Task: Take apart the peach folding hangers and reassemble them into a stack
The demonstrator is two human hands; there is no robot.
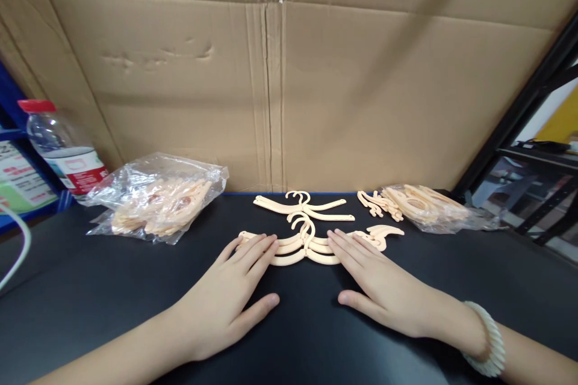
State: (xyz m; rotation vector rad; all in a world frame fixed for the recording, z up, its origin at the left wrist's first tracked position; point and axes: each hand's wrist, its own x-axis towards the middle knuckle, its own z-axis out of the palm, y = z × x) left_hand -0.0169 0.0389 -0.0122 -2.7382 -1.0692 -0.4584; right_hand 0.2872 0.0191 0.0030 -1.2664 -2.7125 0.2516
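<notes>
Two cream-coloured plastic hangers (306, 251) lie overlapped on the black table in front of me, hooks pointing away. My left hand (239, 289) rests flat over their left arms, its fingers stretched out and thumb spread. On the opposite side, my right hand (374, 283) lies palm down over the right arms, fingers also straight. Just behind, more cream hangers (289, 207) lie with their arms crossing. A curved cream piece (383, 233) pokes out beyond my right fingertips. The parts under both hands are hidden.
A clear bag (158, 198) of cream pieces sits at the left, near a red-capped bottle (58, 144). Another bag (428, 207) lies at the right beside loose small cream pieces (379, 204). A cardboard wall (361, 102) stands behind the black table (112, 289).
</notes>
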